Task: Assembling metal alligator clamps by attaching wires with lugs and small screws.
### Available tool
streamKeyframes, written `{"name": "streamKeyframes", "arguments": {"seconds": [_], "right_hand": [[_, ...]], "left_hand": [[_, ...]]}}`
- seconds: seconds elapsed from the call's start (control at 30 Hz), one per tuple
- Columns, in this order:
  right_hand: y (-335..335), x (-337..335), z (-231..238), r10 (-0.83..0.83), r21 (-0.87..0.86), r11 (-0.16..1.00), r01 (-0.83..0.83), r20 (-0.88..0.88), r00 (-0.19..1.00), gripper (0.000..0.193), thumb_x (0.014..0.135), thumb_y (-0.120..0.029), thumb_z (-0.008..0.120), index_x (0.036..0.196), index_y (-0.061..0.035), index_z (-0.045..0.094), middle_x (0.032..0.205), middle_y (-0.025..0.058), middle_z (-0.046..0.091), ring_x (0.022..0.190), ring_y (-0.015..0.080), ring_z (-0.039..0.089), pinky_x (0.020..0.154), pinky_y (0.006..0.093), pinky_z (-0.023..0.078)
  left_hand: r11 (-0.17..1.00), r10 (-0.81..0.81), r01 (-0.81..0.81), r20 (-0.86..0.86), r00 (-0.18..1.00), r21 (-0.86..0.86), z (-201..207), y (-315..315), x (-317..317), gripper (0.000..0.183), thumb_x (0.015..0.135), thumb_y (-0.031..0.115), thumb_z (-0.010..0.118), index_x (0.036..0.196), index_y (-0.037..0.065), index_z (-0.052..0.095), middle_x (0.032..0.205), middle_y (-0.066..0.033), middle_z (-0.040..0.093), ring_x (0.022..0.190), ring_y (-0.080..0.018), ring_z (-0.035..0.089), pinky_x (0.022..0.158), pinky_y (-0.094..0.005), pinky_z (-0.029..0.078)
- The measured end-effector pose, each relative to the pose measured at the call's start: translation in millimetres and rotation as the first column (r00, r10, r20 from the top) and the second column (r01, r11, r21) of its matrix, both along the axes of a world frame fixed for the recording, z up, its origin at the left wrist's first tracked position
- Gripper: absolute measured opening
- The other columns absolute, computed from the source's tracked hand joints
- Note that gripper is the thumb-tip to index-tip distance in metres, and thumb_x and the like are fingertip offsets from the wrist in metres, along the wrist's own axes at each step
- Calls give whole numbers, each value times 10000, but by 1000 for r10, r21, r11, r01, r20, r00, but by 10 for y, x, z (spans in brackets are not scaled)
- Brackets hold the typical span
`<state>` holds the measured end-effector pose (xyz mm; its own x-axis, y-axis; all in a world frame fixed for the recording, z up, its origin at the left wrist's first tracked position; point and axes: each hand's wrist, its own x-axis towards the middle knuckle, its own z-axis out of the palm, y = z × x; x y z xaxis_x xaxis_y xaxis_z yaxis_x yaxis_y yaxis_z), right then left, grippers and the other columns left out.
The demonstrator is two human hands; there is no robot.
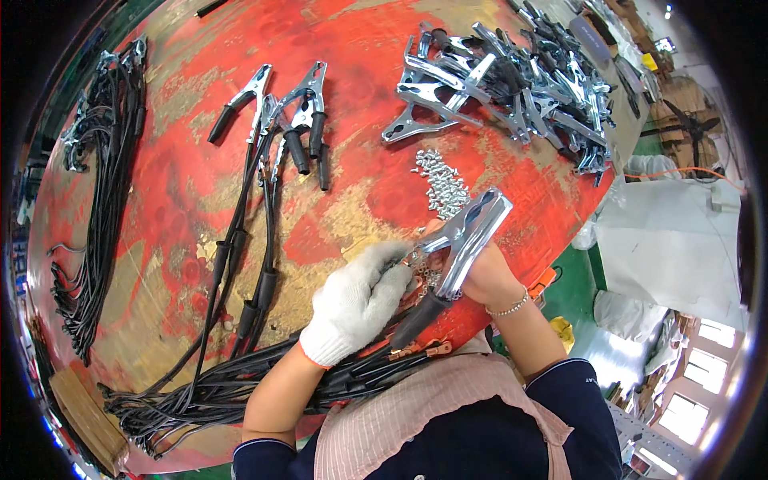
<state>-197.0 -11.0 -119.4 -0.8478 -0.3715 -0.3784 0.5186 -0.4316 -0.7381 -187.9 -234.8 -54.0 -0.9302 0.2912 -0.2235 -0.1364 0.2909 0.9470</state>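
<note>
**A steel clamp held in the bare hand, the gloved hand working at its throat**

The metal spring clamp (468, 236) is in the air, just above the near edge of the red surface (360, 48). The right hand (480, 276), bare and with a thin bracelet, is closed around the lower part of the clamp. The jaws point up and away from the person. The clamp is made of bright stamped steel, so I judge it rigid and rather heavy for its size. Its smooth plating may slip in bare fingers. The spring is probably strong, so the best place to hold is low on the handles, away from the toothed jaws. One handle carries a black rubber sleeve (418, 316), which should give a softer and surer grip.

The left hand (356, 304), in a white knitted glove, is curled, and its fingertips press at the throat of the clamp. I cannot tell what small part it pinches there.

Just beyond the clamp lies a small heap of silver screws (442, 182); these are light and roll easily. Farther beyond it is a big pile of bare steel clamps (512, 80). Below the clamp, near the person's body, a thick bundle of black cables (208, 392) lies; they are limp and tangle easily. To the left of the clamp, finished clamps with cables (288, 120) are laid out.
</note>
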Motion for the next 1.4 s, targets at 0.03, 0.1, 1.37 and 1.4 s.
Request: {"name": "streamKeyframes", "arguments": {"seconds": [0.03,0.1,1.37,1.4], "right_hand": [[29,16,68,-23,14,1000,23,19,1000,172,922,-21,541,1093,-24,557,985,61,638,843,163,633,765,336,527],[-25,50,294,73,159,985,-71,-6,997,173,938,-25,509,1105,-28,557,940,48,641,836,139,627,747,307,513],[760,-632,172,645,807,84,584,-491,586,115,769,-144,749,857,-76,719,825,51,664,760,204,635,670,312,513],[774,-631,192,635,785,102,611,-524,567,113,758,-130,755,850,-74,717,822,55,662,757,204,634,668,309,513]], "left_hand": [[1000,28,-28,-76,997,-5,-21,31,17,376,896,156,582,1265,91,541,816,-141,689,723,-271,690,643,-347,533],[961,-98,12,-302,948,-276,36,52,13,357,878,122,592,1233,96,573,734,-113,654,598,-252,642,559,-350,504],[885,106,-286,438,892,367,-134,-37,-43,359,977,166,487,1304,18,509,942,-88,653,786,-115,618,681,-242,497],[915,124,-265,412,903,304,-201,-25,-29,364,967,161,493,1301,15,515,955,-85,654,803,-120,622,706,-249,498]]}}
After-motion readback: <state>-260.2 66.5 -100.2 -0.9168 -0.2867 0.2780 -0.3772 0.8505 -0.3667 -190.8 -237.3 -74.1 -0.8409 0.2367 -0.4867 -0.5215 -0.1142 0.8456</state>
